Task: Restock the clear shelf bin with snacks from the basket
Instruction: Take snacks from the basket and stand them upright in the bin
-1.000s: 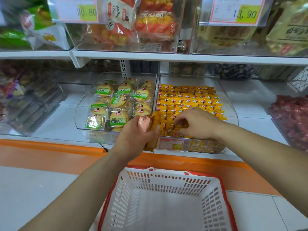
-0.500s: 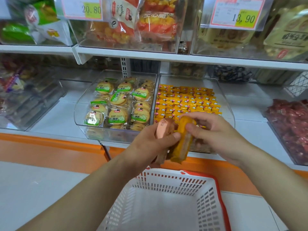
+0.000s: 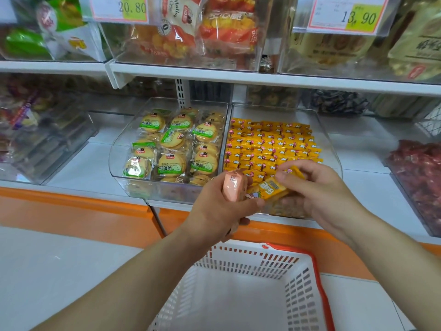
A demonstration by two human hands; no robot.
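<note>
My left hand (image 3: 223,206) grips a pink snack packet (image 3: 233,187) together with some yellow packets just in front of the clear shelf bin (image 3: 333,149). My right hand (image 3: 317,191) pinches a yellow snack packet (image 3: 272,187) taken from that bundle. The bin holds neat rows of yellow snack packets (image 3: 269,144). Below my arms sits the white basket with a red rim (image 3: 317,278); its visible floor shows no snacks.
A second clear bin (image 3: 117,163) of round green-labelled biscuits stands to the left. Red-wrapped sweets (image 3: 420,173) fill a bin at the right. An upper shelf (image 3: 262,78) carries bagged snacks and price tags. An orange ledge (image 3: 71,209) runs along the shelf front.
Both hands pulled back from the yellow bin toward its front edge. My right hand now pinches one yellow packet from the bundle in my left hand and has turned it flatter.
</note>
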